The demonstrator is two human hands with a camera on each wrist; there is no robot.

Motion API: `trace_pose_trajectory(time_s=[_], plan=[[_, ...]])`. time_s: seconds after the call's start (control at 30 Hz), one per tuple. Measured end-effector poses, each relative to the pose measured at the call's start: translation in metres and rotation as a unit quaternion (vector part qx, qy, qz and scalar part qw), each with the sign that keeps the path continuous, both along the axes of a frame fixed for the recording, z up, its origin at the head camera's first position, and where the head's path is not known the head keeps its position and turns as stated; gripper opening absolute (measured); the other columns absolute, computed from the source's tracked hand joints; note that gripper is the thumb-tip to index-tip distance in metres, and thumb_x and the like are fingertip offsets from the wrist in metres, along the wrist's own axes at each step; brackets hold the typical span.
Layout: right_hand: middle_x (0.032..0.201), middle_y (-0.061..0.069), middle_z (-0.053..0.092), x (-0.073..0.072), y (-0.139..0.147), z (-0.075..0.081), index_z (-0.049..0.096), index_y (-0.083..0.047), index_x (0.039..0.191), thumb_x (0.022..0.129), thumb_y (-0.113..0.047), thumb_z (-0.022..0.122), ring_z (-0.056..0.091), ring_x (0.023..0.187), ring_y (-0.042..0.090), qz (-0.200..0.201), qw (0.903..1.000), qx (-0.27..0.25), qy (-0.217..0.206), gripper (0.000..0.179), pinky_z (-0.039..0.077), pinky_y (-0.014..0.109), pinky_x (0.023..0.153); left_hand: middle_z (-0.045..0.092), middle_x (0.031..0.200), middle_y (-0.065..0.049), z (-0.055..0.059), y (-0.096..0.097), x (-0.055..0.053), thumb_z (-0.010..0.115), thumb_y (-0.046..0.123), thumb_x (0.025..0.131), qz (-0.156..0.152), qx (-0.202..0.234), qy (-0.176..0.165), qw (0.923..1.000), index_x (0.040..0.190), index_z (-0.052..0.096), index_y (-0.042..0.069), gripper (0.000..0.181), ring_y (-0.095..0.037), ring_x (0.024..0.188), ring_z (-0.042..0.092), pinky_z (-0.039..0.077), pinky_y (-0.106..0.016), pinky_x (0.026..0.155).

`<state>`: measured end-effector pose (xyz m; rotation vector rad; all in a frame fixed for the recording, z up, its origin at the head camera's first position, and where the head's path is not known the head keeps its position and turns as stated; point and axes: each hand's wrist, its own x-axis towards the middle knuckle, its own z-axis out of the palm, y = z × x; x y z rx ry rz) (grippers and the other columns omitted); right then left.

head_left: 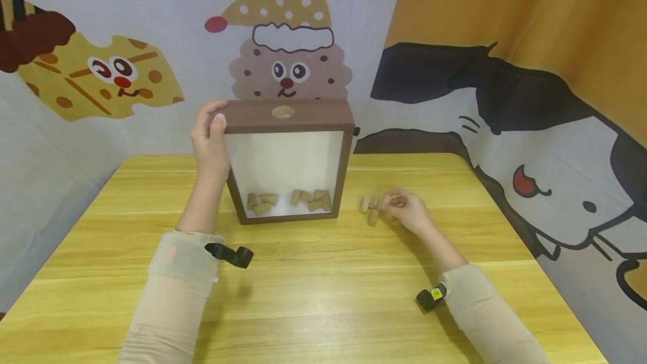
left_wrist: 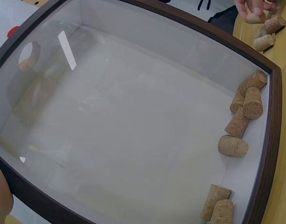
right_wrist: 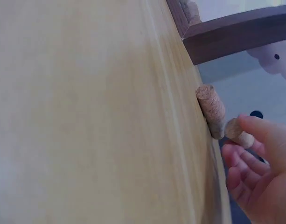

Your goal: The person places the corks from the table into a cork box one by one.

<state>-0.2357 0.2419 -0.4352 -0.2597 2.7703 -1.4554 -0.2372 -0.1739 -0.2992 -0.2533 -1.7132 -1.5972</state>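
A light yellow wooden table [head_left: 313,296] carries everything here. On its far middle stands an upright dark brown wooden frame box with a clear front pane [head_left: 288,164], white inside, with a round hole [head_left: 282,112] in its top edge. The left hand [head_left: 211,139] grips the box's upper left corner, thumb on the front face and fingers curled over the top, holding it steady. Several small tan cork stoppers inside the box [head_left: 288,201] lie scattered along its bottom; the left wrist view shows them [left_wrist: 243,116] loose, tumbled at different angles, some touching each other.

Just right of the box, on the table, lies a small cluster of loose tan corks [head_left: 369,209]. The right hand [head_left: 409,211] rests at that cluster, and in the right wrist view its thumb and fingertips [right_wrist: 254,128] pinch one short cylindrical cork [right_wrist: 238,131], with another cork [right_wrist: 211,108] lying just beside it on the wood.

To do this pick-up well, I judge the pinch should sit across the cork's round sides near its middle, so it does not swivel, and only one cork should be lifted clear of its neighbours. The left hand's hold looks worth keeping firm, since the tall narrow box could tip.
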Motion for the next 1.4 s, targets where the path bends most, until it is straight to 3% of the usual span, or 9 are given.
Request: trace_pose_trajectory(time_s=[0.13,0.3,0.63,0.77,1.0,1.13,1.4], plan=[[0.106,0.018,0.064,0.005,-0.005,0.012,0.055,-0.003,0.127,0.085,-0.017,0.072,0.061,0.068,0.026,-0.010,0.9996,-0.018,0.021,0.047,0.050,0.032,0.053,0.055,0.129,-0.010,0.001,0.001,-0.001,0.044,0.038,0.088,-0.003,-0.001,-0.001,1.0000,0.120,0.059,0.002,0.050,-0.016,0.117,0.044,0.029,-0.035,0.096],[0.105,0.011,0.063,0.015,-0.019,0.038,0.057,-0.007,0.125,0.085,-0.016,0.072,0.054,0.064,0.021,-0.009,0.9975,-0.025,0.065,0.043,0.045,0.029,0.051,0.056,0.129,-0.010,0.002,0.001,0.000,0.044,0.038,0.088,0.000,-0.004,-0.003,1.0000,0.120,0.060,0.004,0.050,-0.017,0.119,0.044,0.029,-0.035,0.097],[0.107,0.016,0.058,0.035,-0.052,0.097,0.057,0.001,0.121,0.083,0.003,0.069,0.051,0.059,0.016,0.053,0.9843,-0.082,0.147,0.040,0.042,0.024,0.051,0.055,0.130,-0.008,0.003,0.000,0.000,0.043,0.038,0.089,-0.004,-0.004,-0.009,0.9999,0.120,0.059,0.004,0.049,-0.016,0.121,0.043,0.028,-0.036,0.099],[0.107,0.011,0.058,0.044,-0.065,0.118,0.058,-0.002,0.118,0.081,0.005,0.070,0.049,0.057,0.014,0.083,0.9742,-0.099,0.185,0.040,0.040,0.023,0.050,0.056,0.129,-0.006,0.002,0.001,0.000,0.043,0.039,0.089,-0.006,-0.003,-0.010,0.9999,0.120,0.059,0.004,0.050,-0.017,0.121,0.043,0.028,-0.036,0.098],[0.106,0.006,0.059,0.057,-0.092,0.161,0.060,-0.004,0.115,0.079,0.009,0.070,0.049,0.059,0.017,0.150,0.9468,-0.135,0.251,0.039,0.040,0.025,0.052,0.058,0.124,-0.004,0.002,0.001,0.000,0.043,0.039,0.087,0.004,-0.003,-0.004,1.0000,0.120,0.060,0.004,0.051,-0.015,0.111,0.046,0.030,-0.034,0.093],[0.104,0.005,0.061,0.059,-0.109,0.185,0.060,-0.002,0.114,0.078,0.010,0.071,0.048,0.060,0.017,0.175,0.9348,-0.143,0.274,0.039,0.038,0.026,0.052,0.056,0.128,-0.010,0.003,0.000,0.000,0.042,0.036,0.088,0.003,-0.003,-0.008,1.0000,0.120,0.060,0.004,0.049,-0.016,0.117,0.045,0.029,-0.035,0.097],[0.107,0.004,0.062,0.045,-0.139,0.217,0.059,-0.004,0.113,0.080,0.007,0.070,0.046,0.057,0.020,0.191,0.9303,-0.156,0.272,0.037,0.038,0.027,0.050,0.055,0.130,-0.006,0.002,-0.001,0.002,0.042,0.033,0.089,-0.001,-0.006,-0.019,0.9998,0.120,0.060,0.006,0.045,-0.016,0.123,0.042,0.028,-0.037,0.100]])
